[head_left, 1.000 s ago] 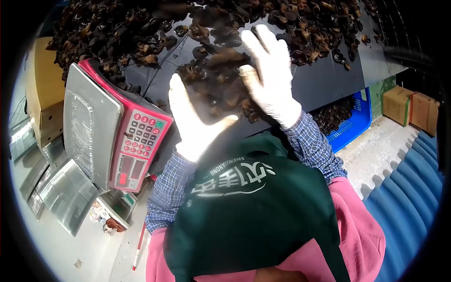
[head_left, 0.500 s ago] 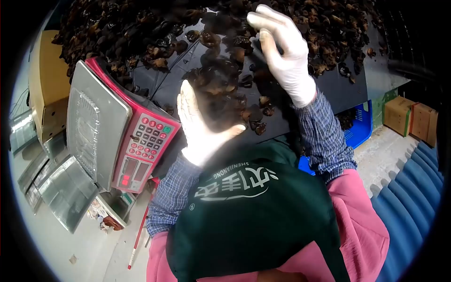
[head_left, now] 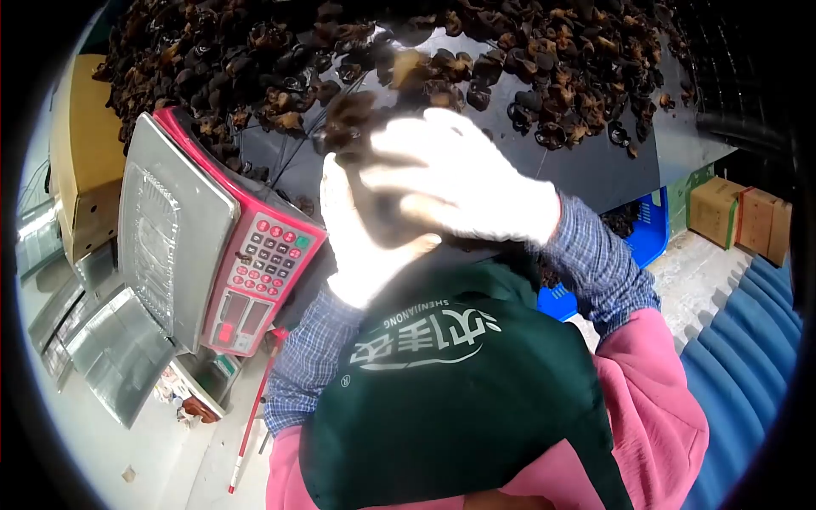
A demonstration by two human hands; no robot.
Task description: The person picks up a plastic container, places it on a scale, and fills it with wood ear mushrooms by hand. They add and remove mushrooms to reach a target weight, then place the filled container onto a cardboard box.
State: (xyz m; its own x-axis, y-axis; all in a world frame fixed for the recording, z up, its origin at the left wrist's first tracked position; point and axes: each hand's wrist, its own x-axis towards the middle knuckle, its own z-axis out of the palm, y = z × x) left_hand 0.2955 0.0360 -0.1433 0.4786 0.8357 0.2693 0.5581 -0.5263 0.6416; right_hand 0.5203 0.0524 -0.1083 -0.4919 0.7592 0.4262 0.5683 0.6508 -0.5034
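Dark, glossy wood ear mushrooms point(head_left: 569, 76) are heaped over a dark tabletop point(head_left: 595, 174). My left hand point(head_left: 361, 246), in a white glove, stands open near the table's front edge, with its thumb spread away from upright fingers. Across from it my right hand point(head_left: 467, 178), also gloved, reaches in from the right with its fingers stretched out and slightly apart, blurred by motion. It overlaps the space between the left thumb and fingers. Blurred mushroom pieces point(head_left: 348, 119) show just beyond the fingertips. Whatever lies beneath the right palm is hidden.
A red and grey weighing scale point(head_left: 263, 263) with a keypad stands left of my left hand. A blue plastic basket point(head_left: 650, 234) sits below the table's right side. Cardboard boxes point(head_left: 718, 208) are farther right, and a yellowish box point(head_left: 85, 153) stands at far left.
My right hand has swung down and left from above the table toward my left hand. My left hand has hardly moved. Fewer mushrooms show on the tabletop at centre right.
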